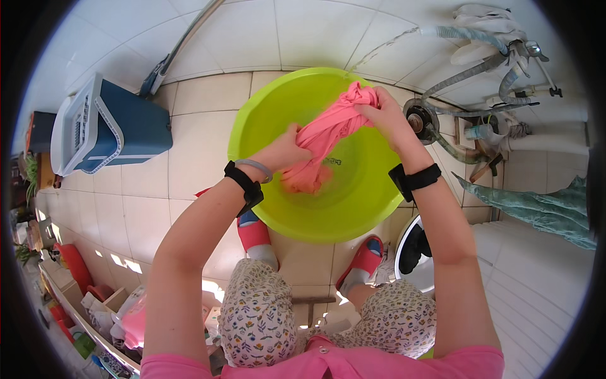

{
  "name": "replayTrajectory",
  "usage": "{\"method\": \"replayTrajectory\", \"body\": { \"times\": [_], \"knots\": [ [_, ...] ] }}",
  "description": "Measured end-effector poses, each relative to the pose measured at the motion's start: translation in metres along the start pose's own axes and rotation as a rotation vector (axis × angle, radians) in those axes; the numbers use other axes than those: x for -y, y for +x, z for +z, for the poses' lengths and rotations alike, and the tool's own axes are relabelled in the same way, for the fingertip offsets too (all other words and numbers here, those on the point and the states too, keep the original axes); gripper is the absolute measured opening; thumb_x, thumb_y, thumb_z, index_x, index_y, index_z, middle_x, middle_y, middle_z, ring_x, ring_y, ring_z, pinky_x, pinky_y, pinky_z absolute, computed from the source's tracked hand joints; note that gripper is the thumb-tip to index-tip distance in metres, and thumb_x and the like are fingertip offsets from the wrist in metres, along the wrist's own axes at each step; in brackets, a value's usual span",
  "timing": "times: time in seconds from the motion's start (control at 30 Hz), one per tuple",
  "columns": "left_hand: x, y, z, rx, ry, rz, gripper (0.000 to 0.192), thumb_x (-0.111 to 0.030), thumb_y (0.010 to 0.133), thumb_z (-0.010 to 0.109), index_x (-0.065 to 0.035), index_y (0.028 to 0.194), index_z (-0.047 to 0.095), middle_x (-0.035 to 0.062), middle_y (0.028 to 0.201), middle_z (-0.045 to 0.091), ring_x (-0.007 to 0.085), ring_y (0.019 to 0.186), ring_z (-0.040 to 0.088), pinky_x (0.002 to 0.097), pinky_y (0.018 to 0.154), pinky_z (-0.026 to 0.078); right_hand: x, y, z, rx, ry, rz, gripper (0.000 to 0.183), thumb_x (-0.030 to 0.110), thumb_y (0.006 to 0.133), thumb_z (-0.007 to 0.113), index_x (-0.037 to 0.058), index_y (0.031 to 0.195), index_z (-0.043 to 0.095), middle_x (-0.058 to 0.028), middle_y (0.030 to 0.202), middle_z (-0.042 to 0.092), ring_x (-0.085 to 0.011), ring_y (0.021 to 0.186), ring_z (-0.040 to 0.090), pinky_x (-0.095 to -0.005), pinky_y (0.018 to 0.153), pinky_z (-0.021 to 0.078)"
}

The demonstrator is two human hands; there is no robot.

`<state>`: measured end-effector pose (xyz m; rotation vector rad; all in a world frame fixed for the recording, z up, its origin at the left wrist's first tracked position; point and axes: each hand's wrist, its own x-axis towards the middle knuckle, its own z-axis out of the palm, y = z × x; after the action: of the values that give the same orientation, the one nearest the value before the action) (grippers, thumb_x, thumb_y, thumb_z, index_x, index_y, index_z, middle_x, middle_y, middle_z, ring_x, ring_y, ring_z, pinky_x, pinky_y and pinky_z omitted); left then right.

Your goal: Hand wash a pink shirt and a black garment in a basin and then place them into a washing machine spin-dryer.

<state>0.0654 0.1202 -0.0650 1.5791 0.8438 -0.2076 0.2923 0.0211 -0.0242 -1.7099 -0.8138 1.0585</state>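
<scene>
A twisted pink cloth (331, 128) is stretched between my two hands above a large lime-green plastic basin (360, 208). My left hand (289, 151) grips its lower part, and my right hand (381, 113) holds the bunched upper end near the basin's right rim. The lower end of the cloth hangs down into the basin, where it looks blurred; whether it touches the bottom or water, I cannot tell. A thin stream of water (383, 46) arcs from a ribbed hose (466, 34) towards the basin's far rim.
A blue bin with a white lid (135, 123) stands on the tiles at left, a mop (161, 71) beyond it. Pipes and a floor drain (419, 121) lie right of the basin. A white basin with dark cloth (414, 251) sits by my right foot. Green fabric (535, 208) hangs at right.
</scene>
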Motion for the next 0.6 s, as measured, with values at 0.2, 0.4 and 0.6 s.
{"method": "replayTrajectory", "body": {
  "times": [0.2,0.4,0.6],
  "knots": [
    [0.067,0.075,0.010,-0.401,0.318,-0.022,0.059,-0.012,0.076,0.061,-0.0031,0.131,0.042,0.0220,0.125,0.052,0.0383,0.120,0.047,0.0467,0.101,0.038,-0.101,0.027,0.025,0.083,-0.586,0.203,0.040,0.018,0.077,0.070,0.0036,0.111,0.053,-0.0113,0.099,0.060,-0.0225,0.088,0.060,-0.0315,0.075,0.0478],
    [0.051,0.074,0.068,-0.242,0.819,0.001,0.081,-0.030,0.074,0.070,-0.0218,0.144,0.031,0.0160,0.153,0.015,0.0396,0.140,0.014,0.0703,0.100,0.021,-0.144,0.019,0.057,0.020,-1.293,-0.387,0.082,0.030,0.071,0.075,0.0125,0.139,0.033,-0.0166,0.140,0.036,-0.0355,0.128,0.039,-0.0524,0.103,0.0331],
    [0.086,0.095,0.070,-0.194,1.007,0.047,0.085,-0.040,0.078,0.067,-0.0250,0.148,0.022,0.0145,0.155,0.010,0.0356,0.142,0.009,0.0662,0.106,0.014,-0.179,0.034,0.062,0.211,-1.307,-0.344,0.088,0.037,0.072,0.073,0.0159,0.145,0.028,-0.0121,0.146,0.031,-0.0316,0.138,0.025,-0.0617,0.108,0.0152]
  ]
}}
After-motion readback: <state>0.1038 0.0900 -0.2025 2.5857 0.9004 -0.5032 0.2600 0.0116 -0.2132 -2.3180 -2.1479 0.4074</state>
